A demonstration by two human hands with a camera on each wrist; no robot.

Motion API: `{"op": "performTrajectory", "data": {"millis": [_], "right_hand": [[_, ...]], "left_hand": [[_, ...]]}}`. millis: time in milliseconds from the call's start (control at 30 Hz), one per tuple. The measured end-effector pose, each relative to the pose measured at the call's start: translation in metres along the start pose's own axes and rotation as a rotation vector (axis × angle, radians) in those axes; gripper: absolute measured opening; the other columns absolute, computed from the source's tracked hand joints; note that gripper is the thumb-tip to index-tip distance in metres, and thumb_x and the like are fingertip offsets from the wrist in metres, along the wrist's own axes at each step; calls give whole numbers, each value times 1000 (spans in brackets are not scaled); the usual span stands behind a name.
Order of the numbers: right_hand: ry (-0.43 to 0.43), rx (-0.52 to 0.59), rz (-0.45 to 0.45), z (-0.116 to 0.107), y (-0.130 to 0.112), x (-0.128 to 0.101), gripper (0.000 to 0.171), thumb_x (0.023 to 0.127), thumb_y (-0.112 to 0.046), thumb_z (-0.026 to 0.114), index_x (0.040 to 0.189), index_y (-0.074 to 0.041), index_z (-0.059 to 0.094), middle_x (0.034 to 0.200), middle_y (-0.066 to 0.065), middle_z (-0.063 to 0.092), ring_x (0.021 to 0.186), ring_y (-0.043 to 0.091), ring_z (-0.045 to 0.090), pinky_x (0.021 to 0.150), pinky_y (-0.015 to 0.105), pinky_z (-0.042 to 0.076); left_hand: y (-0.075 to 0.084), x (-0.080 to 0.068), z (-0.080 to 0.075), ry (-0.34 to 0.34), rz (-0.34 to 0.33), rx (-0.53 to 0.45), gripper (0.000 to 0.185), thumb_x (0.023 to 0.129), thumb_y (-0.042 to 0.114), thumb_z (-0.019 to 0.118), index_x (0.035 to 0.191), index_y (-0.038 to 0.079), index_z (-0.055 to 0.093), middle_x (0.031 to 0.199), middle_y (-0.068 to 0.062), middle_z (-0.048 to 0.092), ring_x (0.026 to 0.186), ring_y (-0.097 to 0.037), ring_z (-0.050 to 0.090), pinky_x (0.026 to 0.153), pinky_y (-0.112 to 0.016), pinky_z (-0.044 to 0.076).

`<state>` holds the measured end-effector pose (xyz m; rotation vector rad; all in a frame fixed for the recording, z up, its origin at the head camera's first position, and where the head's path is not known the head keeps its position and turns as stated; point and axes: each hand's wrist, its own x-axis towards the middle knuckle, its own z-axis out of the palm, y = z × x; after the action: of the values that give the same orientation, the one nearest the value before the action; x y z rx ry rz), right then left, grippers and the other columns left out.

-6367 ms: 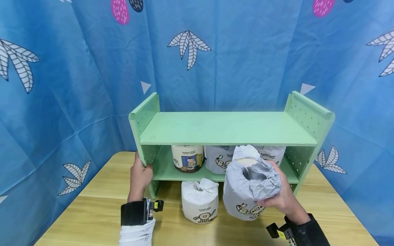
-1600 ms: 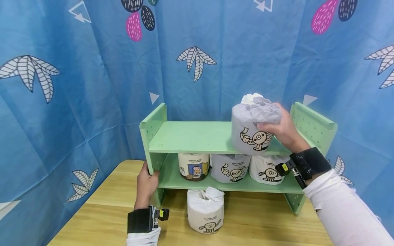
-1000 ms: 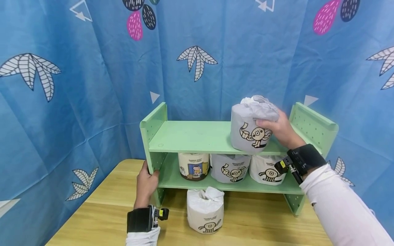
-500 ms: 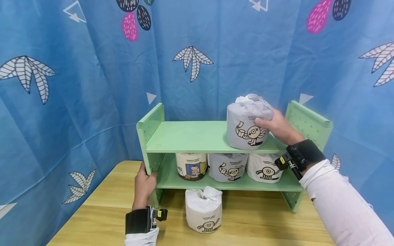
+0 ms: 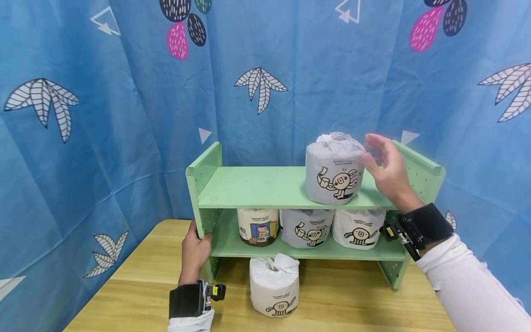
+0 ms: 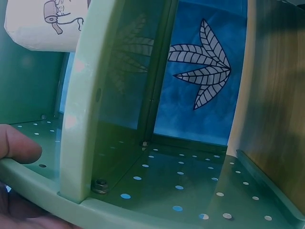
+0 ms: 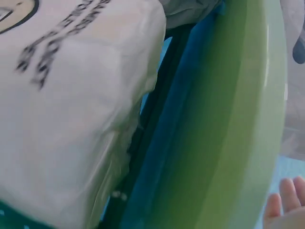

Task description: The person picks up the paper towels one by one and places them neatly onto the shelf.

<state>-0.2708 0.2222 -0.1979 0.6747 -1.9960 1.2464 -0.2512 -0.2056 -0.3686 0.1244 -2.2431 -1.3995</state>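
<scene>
A grey-wrapped toilet roll with a cartoon print stands upright on the top board of a green two-tier shelf, towards its right end. My right hand hovers just right of the roll, fingers spread and off it. In the right wrist view the wrapped roll fills the left, the shelf edge runs beside it, and my fingertips show at the bottom right. My left hand grips the shelf's left side panel, thumb on its inner face.
Three wrapped rolls stand in a row on the lower board. Another white roll stands on the wooden table in front of the shelf. A blue patterned curtain closes in the back and sides.
My right hand carried the grey roll from the table up onto the top board, set it down and has now let go, drawing back to the right. The left hand stayed put.
</scene>
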Motion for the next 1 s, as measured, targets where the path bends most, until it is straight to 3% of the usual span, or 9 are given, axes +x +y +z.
{"op": "performTrajectory", "data": {"millis": [133,367,467,567,800,900,1000], "right_hand": [[147,-102,-74,-8,-1,-12,50,93,-10,56,140,0,43,140,20,47,127,26,44,101,24,36],[508,-155,-211,-20,8,-37,49,87,-16,53,133,1,49,135,13,54,122,14,48,102,25,36],[663,-121,-197,-23,16,-49,48,85,-16,50,130,0,50,132,8,55,121,15,48,103,26,36],[776,-82,-121,-26,26,-63,47,86,-11,48,131,0,46,135,4,53,124,16,46,103,27,35],[863,-36,141,-19,56,-100,49,92,-12,44,140,-1,35,145,7,44,129,12,41,106,24,30],[821,-36,245,-9,74,-115,56,96,-20,48,147,-5,30,149,8,41,130,12,40,105,23,29],[748,-101,346,1,87,-126,62,97,-29,52,150,-9,28,144,15,46,124,21,47,98,26,36]], "left_hand": [[-1,-1,2,-13,0,-12,51,94,5,50,143,5,37,136,-31,47,120,-48,48,96,-61,41],[0,-1,-2,-4,2,9,50,94,6,50,142,5,38,134,-31,49,118,-48,49,93,-61,42],[0,0,-2,-11,2,9,50,94,7,50,142,4,38,135,-31,48,119,-48,49,93,-61,42],[-1,0,-1,-17,3,14,50,94,6,50,143,4,38,135,-32,48,119,-48,48,94,-61,42],[-4,1,-1,-23,-1,17,54,93,9,49,145,6,35,136,-32,46,120,-48,47,95,-62,40],[-4,2,-1,-9,6,22,53,93,8,49,144,6,36,135,-31,47,119,-48,48,95,-62,40],[-3,1,1,1,9,20,52,92,7,50,143,4,37,135,-32,48,119,-49,48,95,-62,40]]}}
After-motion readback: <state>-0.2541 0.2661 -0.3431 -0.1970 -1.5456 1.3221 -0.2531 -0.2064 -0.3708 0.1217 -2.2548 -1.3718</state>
